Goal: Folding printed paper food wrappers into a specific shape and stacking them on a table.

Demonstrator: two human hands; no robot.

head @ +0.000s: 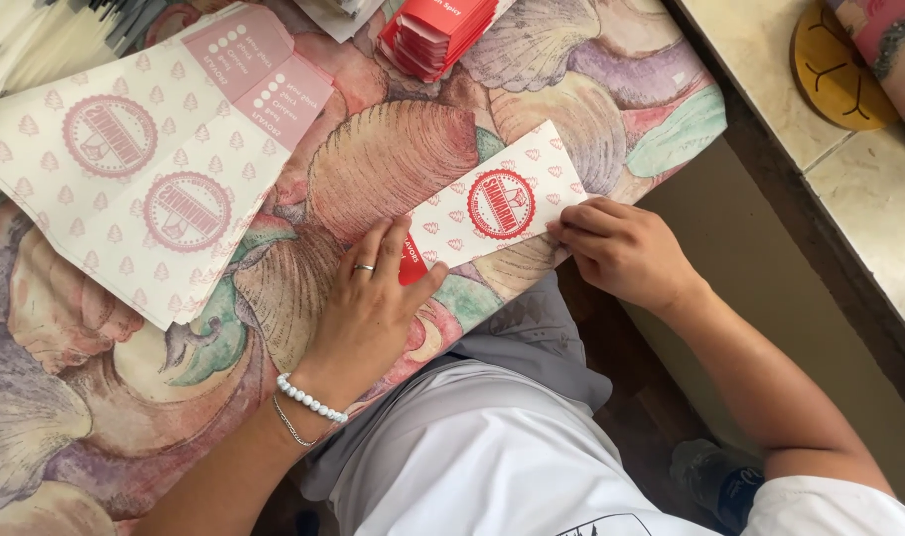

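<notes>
1. Left hand (368, 303): flat, palm down, fingers (378, 243) spread a little and nearly straight. Not clenched; pressing, not gripping. Ring on one finger, white bead bracelet (311, 399) and a thin chain at the wrist.
2. Under the left fingertips: the lower-left end of a white paper sleeve (497, 203) with a small pink tree pattern and a red round stamp. Thumb sits along the sleeve's lower edge.
3. A red card (413, 260) pokes out at that same end, between thumb and index finger. Whether it sits inside the sleeve or just under it is hard to tell from here.
4. Right hand (626, 250): fingers curled and bunched, tips on the sleeve's right end. Looks like a pinch on the edge, but the contact is hidden by the knuckles.
5. Sleeve lies flat and slanted on the counter (393, 159), near its front edge, just ahead of the person's lap. The counter is covered with a shell-print cloth.
6. Far left: loose spread of flat paper bags (144, 169), same pink pattern and round stamps, overlapping, well apart from both hands.
7. Top centre: stack of red cards (437, 35), partly cut off by the frame, apart from the sleeve.
8. Right: stone ledge (770, 89) with a round wooden coaster (839, 69) on it.
9. Nothing lies between the hands and the sleeve.
</notes>
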